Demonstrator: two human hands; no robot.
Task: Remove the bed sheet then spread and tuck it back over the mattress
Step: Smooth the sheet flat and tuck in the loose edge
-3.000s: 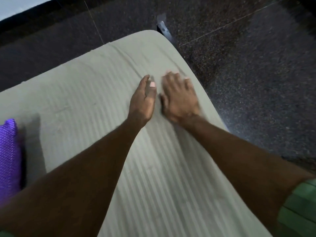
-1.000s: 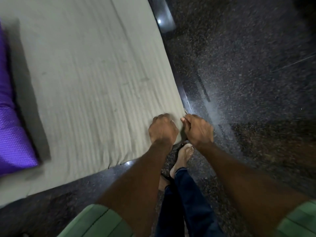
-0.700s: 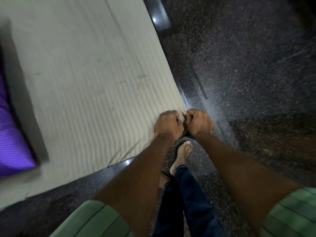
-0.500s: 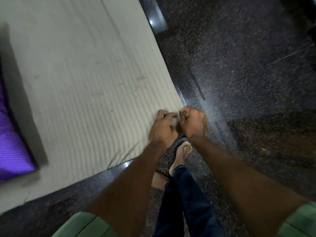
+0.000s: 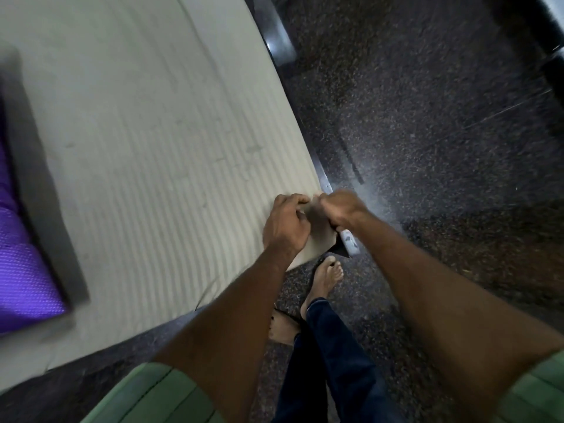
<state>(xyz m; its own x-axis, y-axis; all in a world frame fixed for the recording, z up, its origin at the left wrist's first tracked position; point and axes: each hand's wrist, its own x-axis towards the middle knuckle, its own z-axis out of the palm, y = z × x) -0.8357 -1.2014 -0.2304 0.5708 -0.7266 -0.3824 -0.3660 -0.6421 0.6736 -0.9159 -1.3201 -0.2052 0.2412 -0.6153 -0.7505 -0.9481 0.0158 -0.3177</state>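
A pale striped bed sheet (image 5: pixel 158 166) covers the mattress and fills the left half of the view. Its near right corner (image 5: pixel 317 236) is lifted off the bed. My left hand (image 5: pixel 285 224) grips the sheet just left of that corner, fingers curled into the cloth. My right hand (image 5: pixel 341 209) pinches the corner's edge from the right. Under the lifted corner a dark bed frame corner with a pale metal piece (image 5: pixel 346 242) shows.
A purple pillow (image 5: pixel 24 276) lies at the left edge on the sheet. Dark speckled stone floor (image 5: pixel 427 148) lies to the right and below. My bare feet (image 5: pixel 325 279) and blue trouser legs stand at the bed corner.
From smoothing the sheet flat three seconds ago, both hands came to the near right corner, gripped it, and have now pulled it up, baring the frame corner.
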